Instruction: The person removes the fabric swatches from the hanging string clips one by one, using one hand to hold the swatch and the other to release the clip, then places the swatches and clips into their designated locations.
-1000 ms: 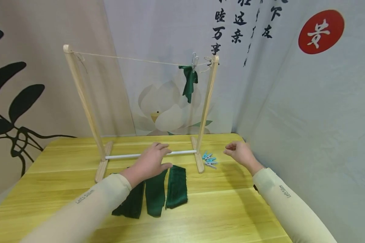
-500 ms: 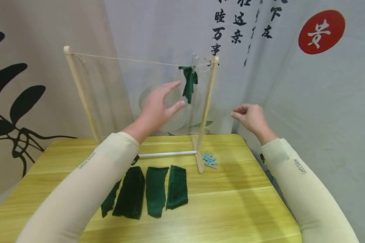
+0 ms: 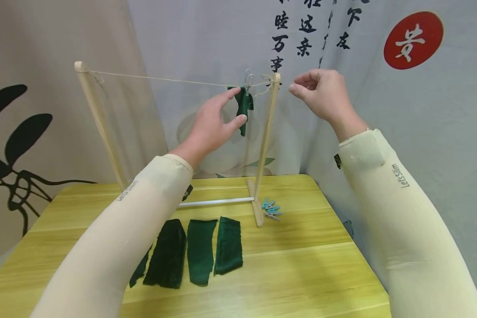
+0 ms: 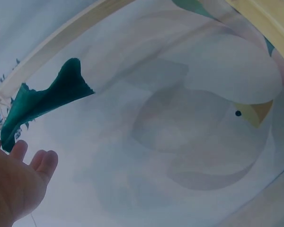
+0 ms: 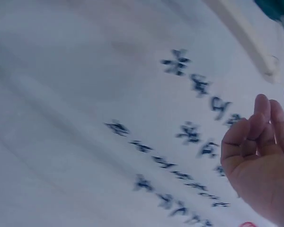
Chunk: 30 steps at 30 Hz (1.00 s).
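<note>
In the head view, a green cloth (image 3: 244, 104) hangs from a string (image 3: 163, 80), held near the right post by a clear clothespin (image 3: 248, 81). My left hand (image 3: 210, 123) is raised in front of this cloth, thumb and fingers spread apart. Its fingertips overlap the cloth's left edge; whether they touch it I cannot tell. The left wrist view has the hand (image 4: 19, 184) just beside the cloth (image 4: 42, 101). To the right of the post (image 3: 267, 137) my right hand (image 3: 322, 95) is held up, fingers loosely bent, nothing visible in them. It appears at the right wrist view's edge, palm (image 5: 262, 182) showing.
Several green cloth strips (image 3: 200, 251) lie side by side on the wooden table (image 3: 294, 274). By the right foot (image 3: 255, 203) of the frame is a small pile of blue and grey clothespins (image 3: 271, 210). A white bar (image 3: 218, 202) runs between the feet. Printed curtains hang behind.
Both hands have risen from low over the table to the string's height. The left has come up to the hanging cloth, the right to beside the post top. The cloth still hangs in place.
</note>
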Tool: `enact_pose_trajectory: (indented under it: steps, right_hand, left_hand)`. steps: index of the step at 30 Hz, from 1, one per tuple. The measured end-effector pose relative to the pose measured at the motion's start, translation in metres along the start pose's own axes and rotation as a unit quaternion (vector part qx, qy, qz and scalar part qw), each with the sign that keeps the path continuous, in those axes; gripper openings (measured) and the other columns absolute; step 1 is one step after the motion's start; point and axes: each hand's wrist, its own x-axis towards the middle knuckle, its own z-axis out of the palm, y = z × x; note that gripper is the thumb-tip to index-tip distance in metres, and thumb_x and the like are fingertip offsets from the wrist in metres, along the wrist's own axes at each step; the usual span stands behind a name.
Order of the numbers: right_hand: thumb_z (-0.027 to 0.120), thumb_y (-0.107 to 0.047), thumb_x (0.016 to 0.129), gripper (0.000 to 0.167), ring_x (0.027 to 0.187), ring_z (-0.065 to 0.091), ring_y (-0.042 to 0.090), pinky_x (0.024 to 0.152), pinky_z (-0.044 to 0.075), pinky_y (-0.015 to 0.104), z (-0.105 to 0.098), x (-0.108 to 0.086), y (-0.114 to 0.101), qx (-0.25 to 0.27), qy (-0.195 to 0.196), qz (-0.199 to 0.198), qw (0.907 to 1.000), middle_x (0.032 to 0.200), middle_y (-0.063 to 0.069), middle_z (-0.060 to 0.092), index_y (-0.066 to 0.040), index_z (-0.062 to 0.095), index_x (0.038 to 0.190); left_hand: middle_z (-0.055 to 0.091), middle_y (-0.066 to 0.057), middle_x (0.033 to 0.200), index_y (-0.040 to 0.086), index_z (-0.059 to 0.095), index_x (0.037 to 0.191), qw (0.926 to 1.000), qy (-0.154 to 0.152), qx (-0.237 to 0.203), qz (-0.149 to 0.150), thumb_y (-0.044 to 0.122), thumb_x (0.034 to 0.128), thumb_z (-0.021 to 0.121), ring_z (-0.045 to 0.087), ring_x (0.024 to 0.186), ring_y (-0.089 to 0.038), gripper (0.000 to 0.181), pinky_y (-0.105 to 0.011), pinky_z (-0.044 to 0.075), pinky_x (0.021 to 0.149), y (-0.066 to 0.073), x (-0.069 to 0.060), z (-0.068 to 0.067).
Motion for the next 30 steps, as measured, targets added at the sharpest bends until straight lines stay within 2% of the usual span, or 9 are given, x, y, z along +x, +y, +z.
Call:
enact_pose_trajectory:
  steps: [5,8,11,17,24,30]
  right_hand:
    - [0.062,-0.04,0.109,0.056,0.137,0.054,0.025,0.113,0.049,0.044,-0.002,0.016,-0.044,-0.055,-0.054,-0.069,0.9947,0.156,0.004,0.06,-0.02,0.05,0.16]
    - [0.06,-0.033,0.111,0.064,0.151,0.048,0.029,0.122,0.046,0.049,0.002,0.023,-0.066,-0.089,-0.097,-0.101,0.9861,0.168,0.004,0.048,-0.024,0.036,0.168]
    - [0.059,-0.027,0.111,0.067,0.156,0.043,0.03,0.126,0.043,0.05,0.007,0.031,-0.083,-0.117,-0.133,-0.116,0.9773,0.172,0.004,0.04,-0.025,0.029,0.171]
    - [0.058,-0.026,0.112,0.057,0.156,0.042,0.033,0.128,0.038,0.051,0.013,0.039,-0.095,-0.172,-0.165,-0.109,0.9651,0.169,0.007,0.046,-0.02,0.041,0.166]
    - [0.058,-0.019,0.111,0.046,0.142,0.058,0.033,0.121,0.048,0.048,0.014,0.039,-0.098,-0.173,-0.149,-0.131,0.9649,0.155,0.014,0.061,-0.009,0.055,0.156]
    - [0.06,-0.014,0.11,0.039,0.131,0.063,0.031,0.116,0.052,0.046,0.014,0.037,-0.096,-0.165,-0.136,-0.158,0.964,0.143,0.016,0.068,-0.007,0.064,0.148]
  left_hand:
    - [0.038,0.006,0.173,0.031,0.036,0.168,0.9997,-0.003,-0.008,-0.022,0.041,0.1057,0.068,0.034,0.162,-0.018,0.071,-0.042,0.031,0.133,0.001,0.007,-0.003]
    - [0.038,0.007,0.173,0.031,0.035,0.168,0.9993,-0.002,-0.018,-0.033,0.042,0.106,0.067,0.035,0.162,-0.017,0.071,-0.041,0.033,0.132,0.004,0.01,-0.005]
    - [0.039,0.007,0.173,0.033,0.035,0.168,0.9984,-0.001,-0.034,-0.045,0.043,0.1063,0.066,0.038,0.16,-0.017,0.07,-0.041,0.037,0.13,0.008,0.012,-0.005]
    - [0.041,0.007,0.172,0.033,0.038,0.167,0.997,-0.005,-0.05,-0.059,0.041,0.1065,0.066,0.043,0.156,-0.019,0.067,-0.041,0.042,0.127,0.015,0.015,-0.003]
    - [0.044,0.006,0.17,0.03,0.043,0.165,0.9965,0.004,-0.06,-0.059,0.038,0.1069,0.066,0.046,0.154,-0.022,0.063,-0.04,0.044,0.125,0.016,0.017,-0.001]
    - [0.045,0.007,0.17,0.029,0.046,0.163,0.9956,-0.001,-0.069,-0.063,0.038,0.1076,0.065,0.045,0.155,-0.021,0.059,-0.038,0.044,0.125,0.016,0.017,0.001]
